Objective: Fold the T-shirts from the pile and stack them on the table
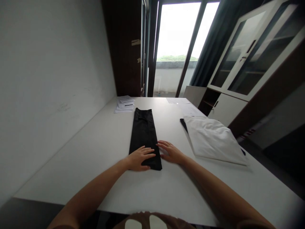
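A pair of black trousers (143, 130), folded into a long narrow strip, lies flat on the white table (100, 146) with what looks like the waistband at its far end. My left hand (140, 158) rests palm down across the near part of the cloth, its fingers stretched toward the right. Beside the right edge of the trousers lies my right hand (171, 152), flat on the table with fingers extended and their tips at the fabric's edge. Neither hand grasps anything.
To the right, a folded white cloth (214, 136) lies over something dark. Papers (125, 103) are stacked at the far left by the wall, and more sheets (186, 106) lie at the far right. A white cabinet (233, 106) stands beyond the table's right side.
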A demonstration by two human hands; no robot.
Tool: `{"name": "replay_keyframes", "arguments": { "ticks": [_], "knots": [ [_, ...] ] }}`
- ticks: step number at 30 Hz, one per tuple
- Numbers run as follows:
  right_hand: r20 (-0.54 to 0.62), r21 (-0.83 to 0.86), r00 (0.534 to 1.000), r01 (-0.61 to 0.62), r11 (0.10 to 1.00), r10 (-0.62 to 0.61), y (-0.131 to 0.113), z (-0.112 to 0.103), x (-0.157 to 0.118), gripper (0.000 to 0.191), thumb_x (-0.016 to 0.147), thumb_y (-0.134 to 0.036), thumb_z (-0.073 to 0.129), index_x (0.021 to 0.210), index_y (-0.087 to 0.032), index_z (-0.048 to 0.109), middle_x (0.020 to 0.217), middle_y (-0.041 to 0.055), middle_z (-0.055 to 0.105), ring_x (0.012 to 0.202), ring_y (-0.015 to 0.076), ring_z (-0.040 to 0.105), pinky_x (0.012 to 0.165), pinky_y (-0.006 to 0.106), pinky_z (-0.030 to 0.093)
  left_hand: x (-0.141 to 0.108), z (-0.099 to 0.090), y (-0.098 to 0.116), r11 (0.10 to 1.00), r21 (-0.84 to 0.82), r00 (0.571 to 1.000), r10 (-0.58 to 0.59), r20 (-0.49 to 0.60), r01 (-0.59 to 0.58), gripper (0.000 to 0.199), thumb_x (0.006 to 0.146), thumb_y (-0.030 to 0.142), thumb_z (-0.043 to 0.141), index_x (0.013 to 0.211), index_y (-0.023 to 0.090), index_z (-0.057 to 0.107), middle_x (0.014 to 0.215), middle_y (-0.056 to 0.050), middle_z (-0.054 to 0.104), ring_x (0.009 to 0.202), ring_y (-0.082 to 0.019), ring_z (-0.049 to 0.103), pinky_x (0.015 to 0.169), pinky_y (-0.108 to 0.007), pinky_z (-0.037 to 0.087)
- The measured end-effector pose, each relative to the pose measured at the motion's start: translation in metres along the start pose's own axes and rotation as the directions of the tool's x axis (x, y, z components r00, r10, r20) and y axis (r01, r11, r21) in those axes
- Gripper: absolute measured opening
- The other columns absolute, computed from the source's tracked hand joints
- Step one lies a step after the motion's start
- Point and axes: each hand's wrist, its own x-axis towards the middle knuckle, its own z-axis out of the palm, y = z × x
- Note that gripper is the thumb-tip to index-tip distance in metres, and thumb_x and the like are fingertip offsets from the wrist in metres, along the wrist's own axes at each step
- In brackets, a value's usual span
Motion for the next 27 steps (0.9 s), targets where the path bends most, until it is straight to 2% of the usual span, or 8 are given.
{"name": "replay_keyframes", "arguments": {
  "ticks": [2,5,7,10,14,19,22,27],
  "knots": [
    [0.002,-0.005,1.000,0.022,1.000,-0.022,-0.004,0.002,0.002,0.068,0.088,-0.038,0.069,0.153,-0.031,0.051,0.158,0.0105,0.048,0.147,0.0319,0.044,0.119,0.053,0.041,-0.007,-0.006,0.002,0.999,-0.032,1.000,-0.011,-0.025,0.010,0.077,0.089,0.050,0.072,0.157,0.028,0.044,0.164,-0.011,0.039,0.151,-0.031,0.037,0.128,-0.053,0.017],
    [0.011,-0.019,0.998,0.058,0.998,-0.058,-0.011,0.004,0.006,0.064,0.089,-0.036,0.070,0.151,-0.031,0.054,0.159,0.0097,0.047,0.146,0.0312,0.044,0.120,0.051,0.038,-0.019,-0.016,-0.003,0.996,-0.082,0.996,-0.052,-0.066,0.046,0.049,0.100,0.045,0.058,0.146,0.027,0.058,0.154,-0.009,0.054,0.144,-0.026,0.047,0.127,-0.048,0.023],
    [0.038,-0.023,0.995,0.090,0.996,-0.089,-0.015,0.004,0.008,0.061,0.089,-0.036,0.069,0.149,-0.032,0.057,0.157,0.0090,0.049,0.146,0.0307,0.045,0.122,0.052,0.035,-0.024,-0.020,-0.016,0.991,-0.092,0.984,-0.114,-0.135,0.102,0.035,0.104,0.035,0.051,0.132,0.023,0.068,0.143,-0.008,0.062,0.137,-0.023,0.052,0.125,-0.044,0.029],
    [0.102,-0.008,0.987,0.129,0.992,-0.128,-0.018,0.003,0.009,0.060,0.089,-0.037,0.070,0.147,-0.032,0.059,0.156,0.0088,0.051,0.145,0.0308,0.046,0.122,0.052,0.033,-0.029,-0.017,-0.044,0.974,-0.117,0.945,-0.219,-0.241,0.196,0.028,0.100,0.024,0.053,0.120,0.021,0.073,0.135,-0.008,0.067,0.131,-0.022,0.056,0.119,-0.041,0.038],
    [0.133,0.009,0.984,0.120,0.993,-0.120,-0.026,0.003,0.009,0.063,0.084,-0.032,0.071,0.146,-0.029,0.059,0.156,0.0097,0.051,0.145,0.0308,0.045,0.120,0.051,0.035,-0.035,-0.008,-0.074,0.955,-0.193,0.918,-0.276,-0.286,0.227,0.033,0.089,0.012,0.058,0.115,0.022,0.075,0.136,-0.008,0.067,0.129,-0.023,0.059,0.117,-0.043,0.043],
    [0.034,-0.048,0.999,-0.010,0.999,0.011,-0.041,0.006,0.016,0.071,0.086,-0.029,0.064,0.155,-0.024,0.048,0.150,0.0126,0.056,0.135,0.0294,0.055,0.118,0.050,0.037,-0.037,-0.004,-0.080,0.954,-0.227,0.929,-0.256,-0.266,0.198,0.058,0.072,0.000,0.053,0.119,0.026,0.074,0.143,-0.004,0.063,0.140,-0.025,0.051,0.124,-0.047,0.033],
    [0.031,-0.061,0.998,-0.050,0.997,0.052,-0.048,0.009,0.018,0.069,0.087,-0.032,0.064,0.154,-0.024,0.050,0.147,0.0125,0.059,0.131,0.0299,0.058,0.114,0.047,0.041,-0.032,-0.002,-0.080,0.946,-0.249,0.920,-0.274,-0.281,0.206,0.053,0.074,0.001,0.050,0.116,0.025,0.074,0.143,-0.004,0.063,0.138,-0.024,0.052,0.124,-0.045,0.035],
    [0.065,-0.122,0.995,-0.071,0.990,0.080,-0.054,0.020,0.013,0.077,0.080,-0.040,0.072,0.153,-0.025,0.051,0.157,0.0154,0.048,0.144,0.0388,0.044,0.120,0.059,0.028,-0.023,0.001,-0.083,0.933,-0.286,0.894,-0.309,-0.324,0.219,0.042,0.083,0.006,0.046,0.109,0.023,0.075,0.135,-0.006,0.067,0.130,-0.023,0.058,0.120,-0.044,0.040]
  ]
}}
